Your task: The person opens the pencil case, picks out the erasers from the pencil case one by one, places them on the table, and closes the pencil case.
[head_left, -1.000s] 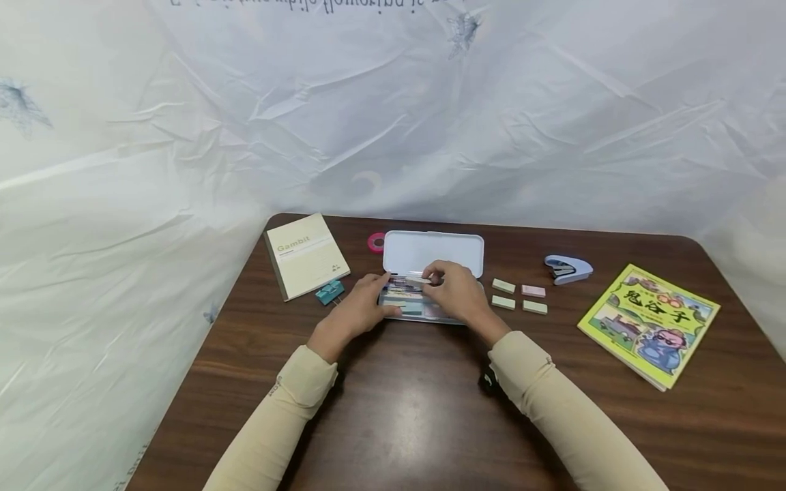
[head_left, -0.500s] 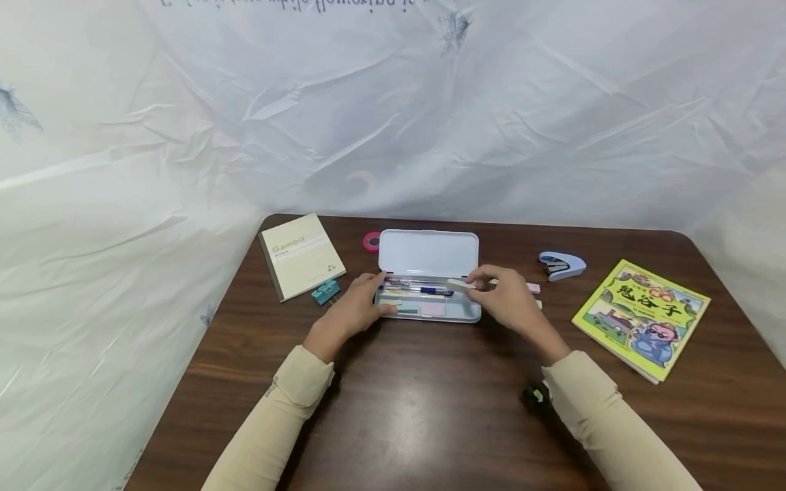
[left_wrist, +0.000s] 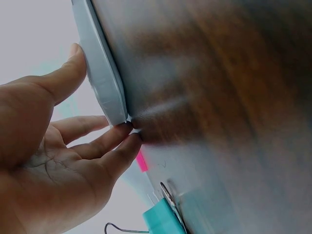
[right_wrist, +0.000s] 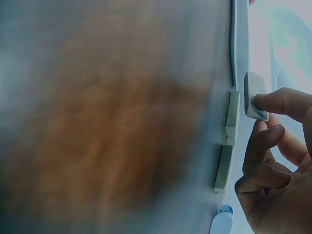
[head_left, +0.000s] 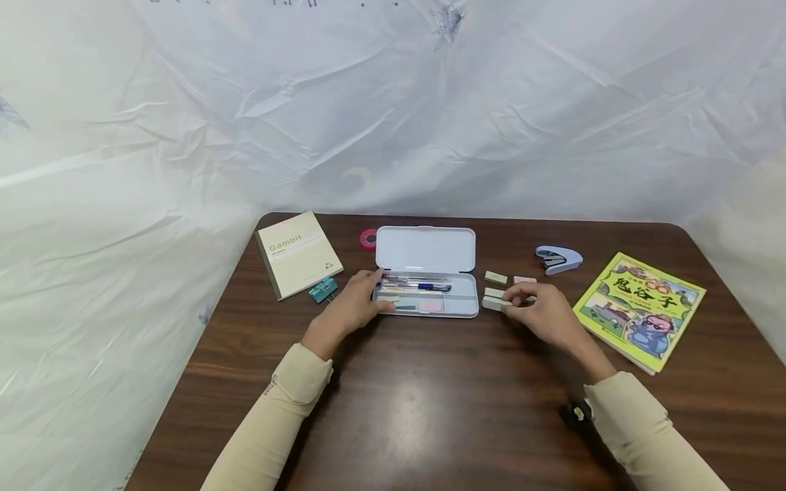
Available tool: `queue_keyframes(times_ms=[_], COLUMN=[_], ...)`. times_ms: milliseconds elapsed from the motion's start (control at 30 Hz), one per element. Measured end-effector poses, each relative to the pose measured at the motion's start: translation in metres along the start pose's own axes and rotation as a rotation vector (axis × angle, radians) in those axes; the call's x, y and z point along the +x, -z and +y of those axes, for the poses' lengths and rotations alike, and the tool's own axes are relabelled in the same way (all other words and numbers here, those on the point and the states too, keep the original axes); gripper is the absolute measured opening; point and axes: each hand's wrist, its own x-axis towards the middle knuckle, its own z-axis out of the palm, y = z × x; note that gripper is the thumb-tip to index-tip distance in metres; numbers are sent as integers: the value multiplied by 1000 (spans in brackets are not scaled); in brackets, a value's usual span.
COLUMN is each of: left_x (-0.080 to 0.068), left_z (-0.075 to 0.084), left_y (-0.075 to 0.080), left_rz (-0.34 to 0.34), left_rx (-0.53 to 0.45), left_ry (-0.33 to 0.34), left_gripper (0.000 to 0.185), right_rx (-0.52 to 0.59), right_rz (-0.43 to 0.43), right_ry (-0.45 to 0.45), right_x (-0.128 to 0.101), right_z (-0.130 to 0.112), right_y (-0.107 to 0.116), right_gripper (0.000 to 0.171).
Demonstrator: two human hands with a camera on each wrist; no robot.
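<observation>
A pale blue pencil case (head_left: 426,249) lies with its lid up, in the middle of the table. Pens (head_left: 430,287) and a pink eraser (head_left: 431,305) are inside it. My left hand (head_left: 350,305) holds the case's left end, thumb at the front rim and fingers along the side, as the left wrist view also shows. To the right of the case, my right hand (head_left: 548,315) pinches a whitish eraser (right_wrist: 252,97) between thumb and fingers, just above the table. Close to it lie a pale eraser (head_left: 496,277) and a pink-topped eraser (head_left: 524,279).
A teal binder clip (head_left: 323,290) and a cream notebook (head_left: 299,254) lie left of the case. Behind its left corner is a pink tape roll (head_left: 368,239). A light blue stapler (head_left: 559,260) and a yellow book (head_left: 641,310) lie to the right.
My right hand has carried the whitish eraser rightward, out from over the pencil case to beside the other erasers. My left hand keeps its hold on the case.
</observation>
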Motion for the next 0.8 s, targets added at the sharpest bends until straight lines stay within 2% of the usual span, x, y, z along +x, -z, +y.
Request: queue_keyframes(times_ms=[300, 800], left_x=[0, -3], left_z=[1, 5], left_y=[1, 5], left_rz=[-4, -10], left_rx=[-2, -28], left_ry=[1, 6], left_gripper=[94, 94], right_rx=[1, -64], right_rz=[-46, -18], right_ry=[1, -23], right_x=[-5, -3], right_z=[7, 8], right_y=[-2, -2], right_gripper=[13, 21])
